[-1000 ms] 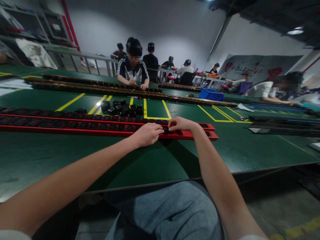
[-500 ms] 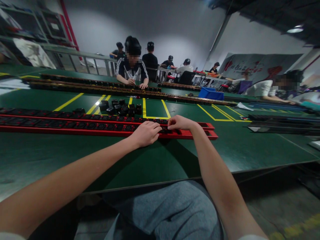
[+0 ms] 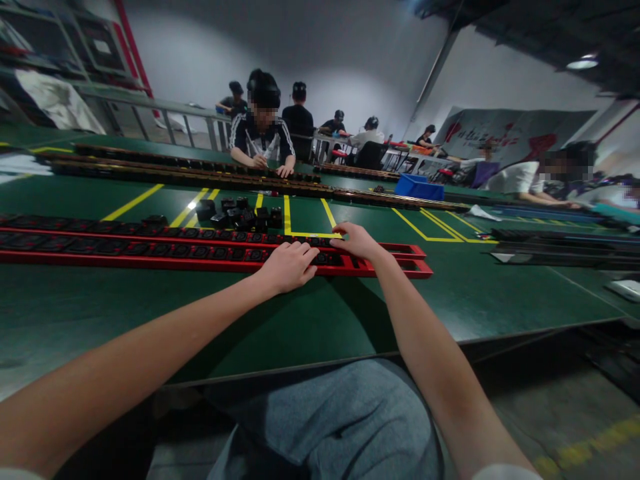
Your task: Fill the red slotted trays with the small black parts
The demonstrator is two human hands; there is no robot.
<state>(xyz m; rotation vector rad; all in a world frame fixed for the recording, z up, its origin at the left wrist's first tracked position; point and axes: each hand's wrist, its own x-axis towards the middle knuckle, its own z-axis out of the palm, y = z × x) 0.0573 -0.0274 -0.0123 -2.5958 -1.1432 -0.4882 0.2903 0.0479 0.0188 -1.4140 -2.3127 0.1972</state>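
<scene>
Two long red rails [image 3: 413,271] lie side by side across the table, with rows of square black parts [image 3: 220,253] set in them. Their right ends show bare slots. My left hand [image 3: 289,268] rests on the near rail, its fingers laid over the black parts and the fingertips pointing right. Just to its right, my right hand [image 3: 356,241] is over the rails with fingers apart and slightly bent, the tips at the black parts of the far rail. No object shows in either hand, though the undersides of both are hidden.
Behind the rails sits a pile of loose black blocks [image 3: 243,217] on the green table [image 3: 240,340]. Farther back lie long brown-black strips [image 3: 200,175] and a blue bin [image 3: 419,187]. A co-worker [image 3: 263,133] sits opposite, hands on the strips. Dark strips [image 3: 545,248] lie at right.
My right hand has opened from a closed pinch and lifted slightly toward the far rail. My left hand has stayed in place on the near rail. The view has shifted slightly.
</scene>
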